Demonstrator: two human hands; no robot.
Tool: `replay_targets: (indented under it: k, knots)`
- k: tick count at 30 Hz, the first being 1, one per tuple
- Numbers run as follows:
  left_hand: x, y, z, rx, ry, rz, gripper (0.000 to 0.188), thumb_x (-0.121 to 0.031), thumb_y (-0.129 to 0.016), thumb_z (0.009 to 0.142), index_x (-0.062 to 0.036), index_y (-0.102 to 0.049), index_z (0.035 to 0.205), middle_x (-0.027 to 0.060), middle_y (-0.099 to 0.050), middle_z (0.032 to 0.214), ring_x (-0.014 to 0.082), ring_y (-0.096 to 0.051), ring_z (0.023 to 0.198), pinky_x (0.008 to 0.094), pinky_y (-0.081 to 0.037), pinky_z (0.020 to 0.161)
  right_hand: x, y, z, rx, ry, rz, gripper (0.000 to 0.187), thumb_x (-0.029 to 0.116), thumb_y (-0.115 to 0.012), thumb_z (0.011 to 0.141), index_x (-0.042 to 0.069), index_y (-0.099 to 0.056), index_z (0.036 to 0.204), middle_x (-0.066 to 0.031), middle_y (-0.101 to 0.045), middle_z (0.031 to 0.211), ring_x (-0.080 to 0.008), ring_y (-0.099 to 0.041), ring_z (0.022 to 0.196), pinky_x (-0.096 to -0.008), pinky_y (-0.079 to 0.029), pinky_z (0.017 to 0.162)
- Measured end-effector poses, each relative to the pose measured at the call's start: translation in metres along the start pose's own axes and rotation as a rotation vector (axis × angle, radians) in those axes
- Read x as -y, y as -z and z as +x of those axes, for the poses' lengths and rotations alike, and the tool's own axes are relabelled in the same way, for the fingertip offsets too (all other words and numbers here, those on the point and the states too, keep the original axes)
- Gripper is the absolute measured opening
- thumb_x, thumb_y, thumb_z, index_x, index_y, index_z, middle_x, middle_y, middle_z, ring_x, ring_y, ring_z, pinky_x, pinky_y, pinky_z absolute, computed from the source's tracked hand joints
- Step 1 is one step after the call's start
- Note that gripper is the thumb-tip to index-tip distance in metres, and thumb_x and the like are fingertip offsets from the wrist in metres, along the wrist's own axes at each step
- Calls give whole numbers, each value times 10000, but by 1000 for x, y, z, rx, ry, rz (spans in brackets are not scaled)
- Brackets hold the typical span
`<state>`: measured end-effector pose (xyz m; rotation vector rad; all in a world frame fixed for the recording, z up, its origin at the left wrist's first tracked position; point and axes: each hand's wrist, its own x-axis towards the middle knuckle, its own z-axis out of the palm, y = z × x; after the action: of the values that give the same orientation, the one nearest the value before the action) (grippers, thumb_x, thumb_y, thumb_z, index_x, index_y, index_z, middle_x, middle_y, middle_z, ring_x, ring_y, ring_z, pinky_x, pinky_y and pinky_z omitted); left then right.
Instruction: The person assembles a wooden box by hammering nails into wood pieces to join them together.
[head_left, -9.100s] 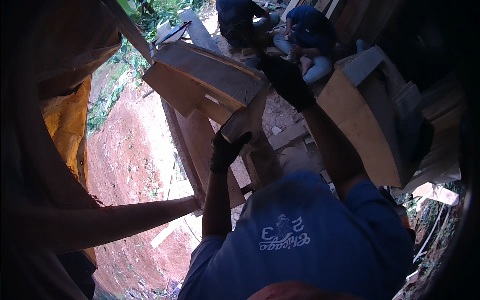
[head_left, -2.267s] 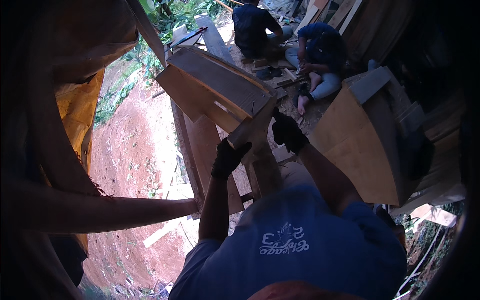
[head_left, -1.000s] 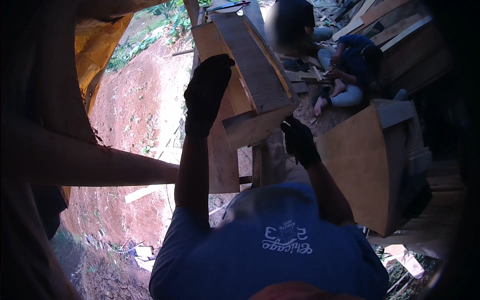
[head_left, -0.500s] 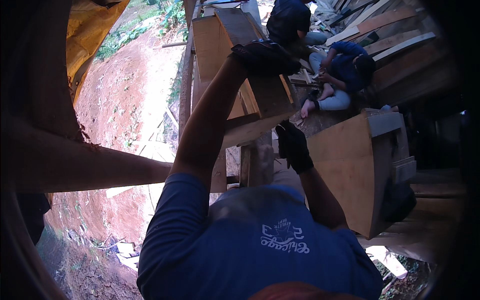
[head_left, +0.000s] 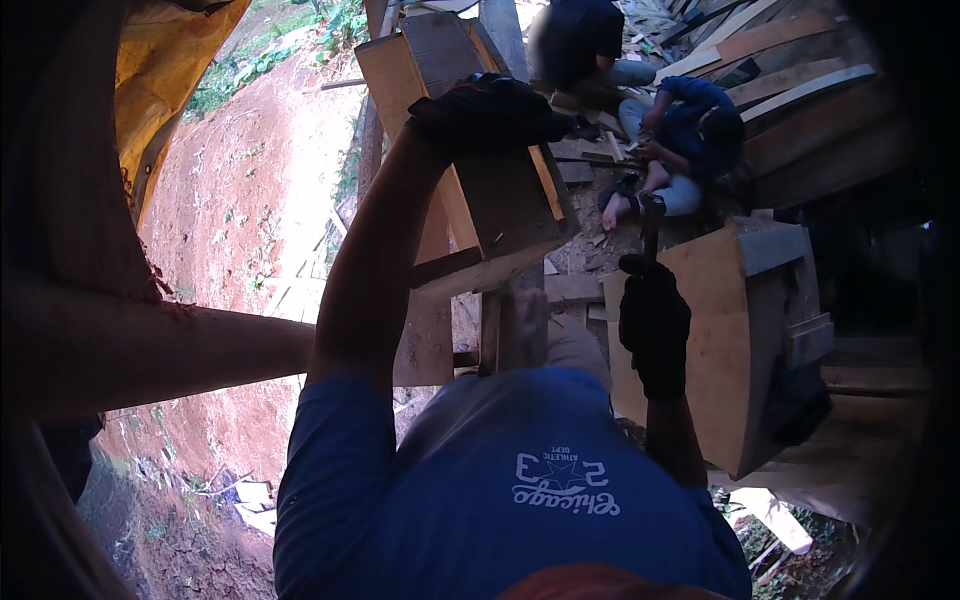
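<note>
My left hand (head_left: 490, 112), in a dark glove, lies over the top of a long wooden box (head_left: 512, 200) and grips it. The box is tilted, with a pale board along its side and a dark board on top. A small nail-like bit (head_left: 497, 239) sticks up near its close end. To the right, my gloved right hand (head_left: 655, 325) is closed round the handle of a hammer (head_left: 651, 228), held upright with its head away from me. The hammer is apart from the box.
A second wooden box (head_left: 690, 330) stands at my right. Two people (head_left: 690, 135) sit among scrap boards (head_left: 790, 85) at the far right. A thick beam (head_left: 180, 345) crosses on the left, below a yellow sheet (head_left: 165, 90). Beyond lies a red earth slope (head_left: 235, 200).
My right hand has moved right, away from the box, and the hammer now shows upright. My left hand and the box have shifted a little to the left.
</note>
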<state>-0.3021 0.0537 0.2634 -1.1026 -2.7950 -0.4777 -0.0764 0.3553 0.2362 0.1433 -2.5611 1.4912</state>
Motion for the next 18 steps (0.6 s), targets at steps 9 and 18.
replay_targets:
  k: [9, 18]
  knots:
    - [6, -4, -23, -27, -87, 193, 388, -499, -504, 1123, -292, -765, 1321, -8, -641, 1513, 287, -443, 1534, 521, -339, 1272, 21, -31, 3, 7, 235, -150, 353, 82, -675, 1045, 54, -659, 1396, -82, -757, 1079, -149, -706, 817, -334, -550, 690]
    - [23, 13, -31, -6, -93, -350, 349, -379, -499, 1145, -264, -729, 1380, 18, -709, 1410, 239, -671, 1282, 375, -490, 1163, 6, -60, 9, 194, -380, 720, 339, 170, -592, 1116, 44, -640, 1427, 103, -505, 778, 24, -456, 595, -180, -321, 502]
